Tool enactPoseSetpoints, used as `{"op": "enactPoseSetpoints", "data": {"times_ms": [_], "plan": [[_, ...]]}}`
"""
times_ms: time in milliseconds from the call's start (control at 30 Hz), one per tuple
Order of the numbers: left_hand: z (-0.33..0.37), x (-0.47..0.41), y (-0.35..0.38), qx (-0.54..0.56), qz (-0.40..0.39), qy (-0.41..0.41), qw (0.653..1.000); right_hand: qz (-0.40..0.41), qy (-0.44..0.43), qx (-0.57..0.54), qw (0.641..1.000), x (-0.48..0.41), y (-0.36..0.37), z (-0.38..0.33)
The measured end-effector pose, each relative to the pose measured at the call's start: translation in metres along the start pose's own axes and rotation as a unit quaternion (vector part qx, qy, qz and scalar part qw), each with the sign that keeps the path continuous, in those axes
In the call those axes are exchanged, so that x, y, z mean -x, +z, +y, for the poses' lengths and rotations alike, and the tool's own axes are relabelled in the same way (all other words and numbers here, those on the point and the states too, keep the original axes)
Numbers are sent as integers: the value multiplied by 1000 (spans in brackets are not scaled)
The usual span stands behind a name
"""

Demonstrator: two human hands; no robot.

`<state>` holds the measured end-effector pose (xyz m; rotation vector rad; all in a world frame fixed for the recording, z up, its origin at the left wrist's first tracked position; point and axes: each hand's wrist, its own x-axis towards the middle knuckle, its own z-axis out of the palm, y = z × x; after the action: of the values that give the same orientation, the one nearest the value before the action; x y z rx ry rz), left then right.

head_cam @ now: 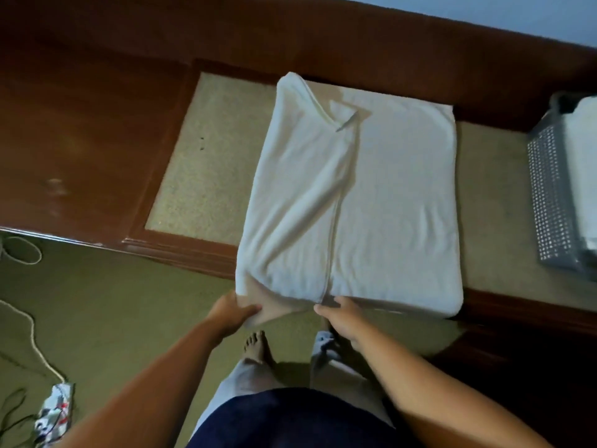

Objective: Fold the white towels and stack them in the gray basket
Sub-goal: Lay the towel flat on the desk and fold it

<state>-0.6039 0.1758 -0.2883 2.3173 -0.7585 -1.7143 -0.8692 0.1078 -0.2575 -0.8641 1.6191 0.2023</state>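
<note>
Head view: the white towel (pixel 371 195) lies on the desk (pixel 97 124) straight ahead of the person. Its long axis runs away from them and its near edge is at the desk's front. The left hand (pixel 234 313) pinches the near left corner, whose flap laps toward the middle. The right hand (pixel 344 316) grips the near edge at the centre hem. The gray basket (pixel 549 195) sits off to the right, nearer the right hand, so the folded towel likely goes that way.
</note>
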Motion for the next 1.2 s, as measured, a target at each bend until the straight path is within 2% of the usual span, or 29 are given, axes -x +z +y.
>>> {"op": "enactPoseSetpoints", "data": {"times_ms": [67, 200, 333, 433, 500, 667, 733, 800, 867, 933, 1033, 1200], "plan": [[-7, 12, -5, 0, -16, 17, 1000, 18, -4, -75, 997, -2, 16, 2], [-27, 33, -11, -15, -10, 64, 998, 34, -50, -106, 993, 5, 44, 5], [-41, 42, -22, -19, 2, 101, 995, 110, -108, -73, 985, 32, 54, 8], [-42, 49, -26, -16, -6, 122, 992, 184, -150, 8, 971, 50, 61, 24], [-39, 52, -25, -25, -9, 117, 993, 214, -162, 15, 963, 56, 64, 34], [-39, 43, -21, -61, 7, 94, 994, 217, -126, 46, 967, 48, 72, 43], [-49, 35, -22, -146, -24, 67, 987, 191, -77, 90, 974, 45, 69, 42], [-69, 24, -28, -274, -40, 37, 960, 160, -24, 148, 976, 43, 60, 43], [-90, 17, -39, -331, 0, 10, 943, 157, -13, 190, 969, 43, 51, 40], [-95, 25, -49, -340, 30, 8, 940, 165, -43, 210, 963, 41, 38, 38], [-81, 37, -57, -284, 87, 4, 955, 172, -115, 229, 951, 43, 16, 29], [-16, 33, -58, -162, 214, 83, 960, 156, -243, 280, 916, 33, -39, -19]]}}
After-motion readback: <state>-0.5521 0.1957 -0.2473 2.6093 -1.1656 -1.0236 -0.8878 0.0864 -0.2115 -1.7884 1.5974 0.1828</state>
